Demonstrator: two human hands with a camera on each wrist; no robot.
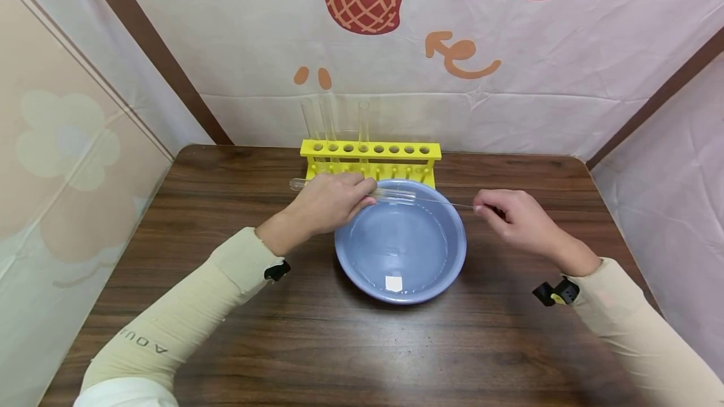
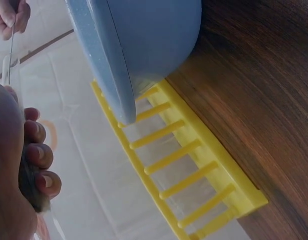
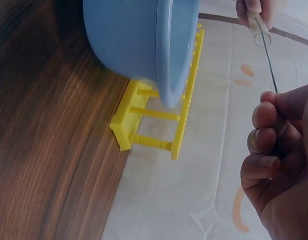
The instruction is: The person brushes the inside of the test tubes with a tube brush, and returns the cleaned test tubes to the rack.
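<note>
My left hand (image 1: pixel 336 200) grips a clear glass test tube (image 1: pixel 398 196) above the back of the blue basin (image 1: pixel 459 256). The tube lies nearly level, its rounded end to the left and its mouth to the right. From the mouth runs a thin twisted wire, the handle of a test tube brush (image 3: pixel 269 62). My right hand (image 1: pixel 517 218) pinches this wire to the right of the basin, fingers curled. The brush's bristle end is hard to make out behind the left fingers (image 2: pixel 39 155). Water stands in the basin.
Behind the basin a yellow test tube rack (image 1: pixel 370 151) stands near the wall, with upright glass tubes (image 1: pixel 364 124) in its left part. The basin overlaps its front. Brown wooden table (image 1: pixel 317 344) surrounds them, and printed cloth (image 1: pixel 254 49) hangs behind and at both sides.
</note>
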